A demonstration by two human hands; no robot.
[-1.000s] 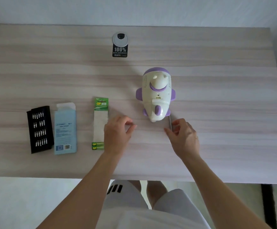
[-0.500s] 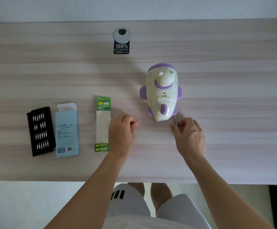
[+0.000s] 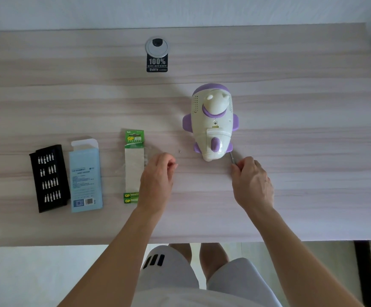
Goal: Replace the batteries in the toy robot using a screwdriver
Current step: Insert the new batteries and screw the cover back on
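The white and purple toy robot point(image 3: 211, 122) lies on the wooden table point(image 3: 301, 151), its battery cover facing up. My right hand point(image 3: 252, 180) grips a thin grey screwdriver point(image 3: 231, 156); only the tip shows, just beside the robot's near right corner. My left hand point(image 3: 158, 176) hovers left of the robot with curled fingers, and I see nothing in it. A tiny screw point(image 3: 179, 151) lies on the table between that hand and the robot. A green pack of batteries point(image 3: 134, 151) lies just left of my left hand.
A black tray of screwdriver bits point(image 3: 49, 178) and a light blue box point(image 3: 84, 176) lie at the left. A round cable grommet point(image 3: 156, 47) and a black sticker point(image 3: 157, 65) sit at the back. The table's near edge runs just behind my forearms.
Both hands stay almost where they were; the view itself has shifted a little. The tiny screw now shows on the table near my left fingertips.
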